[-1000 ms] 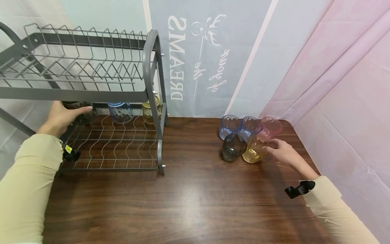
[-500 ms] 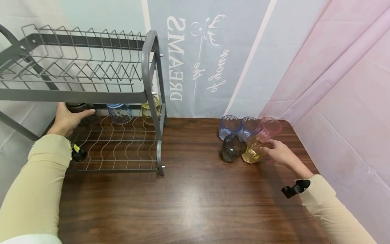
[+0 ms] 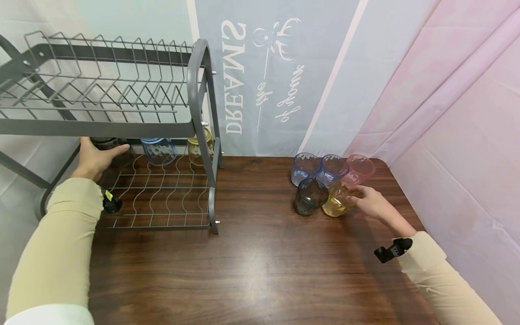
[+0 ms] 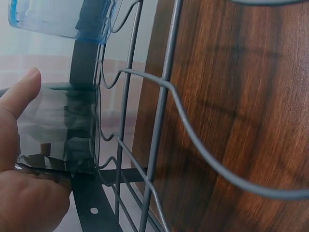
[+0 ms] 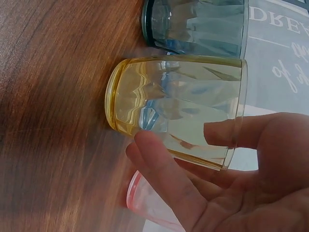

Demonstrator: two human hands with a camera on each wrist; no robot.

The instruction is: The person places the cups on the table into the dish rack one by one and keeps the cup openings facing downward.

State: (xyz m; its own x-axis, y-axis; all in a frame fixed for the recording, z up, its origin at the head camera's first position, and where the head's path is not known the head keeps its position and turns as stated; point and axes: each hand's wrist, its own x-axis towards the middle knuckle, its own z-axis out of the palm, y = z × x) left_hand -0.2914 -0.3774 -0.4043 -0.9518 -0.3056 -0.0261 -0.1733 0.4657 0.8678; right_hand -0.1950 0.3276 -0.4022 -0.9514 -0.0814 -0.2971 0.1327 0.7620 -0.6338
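My left hand [image 3: 94, 159] reaches under the upper tier of the dish rack and holds a dark grey glass [image 4: 50, 121] on the lower tier, thumb on one side and fingers on the other. Beside that glass stand a blue glass [image 3: 159, 151] and a yellow-rimmed glass [image 3: 201, 151], further right on the same tier. At the right of the table, my right hand [image 3: 371, 201] grips an upright yellow glass [image 5: 178, 106], thumb near its rim and fingers along its side. The yellow glass stands on the table next to another dark grey glass [image 3: 309, 198].
Two blue glasses [image 3: 304, 169] and a pink glass [image 3: 361, 168] stand behind the yellow one, close together. The two-tier grey wire dish rack [image 3: 199, 90] takes up the left of the wooden table [image 3: 252, 266]. Fabric backdrops hang behind and at the right.
My left hand and forearm have shifted slightly right, with the dark glass still in the hand. My right hand has closed in a little on the yellow glass, which stays in place.
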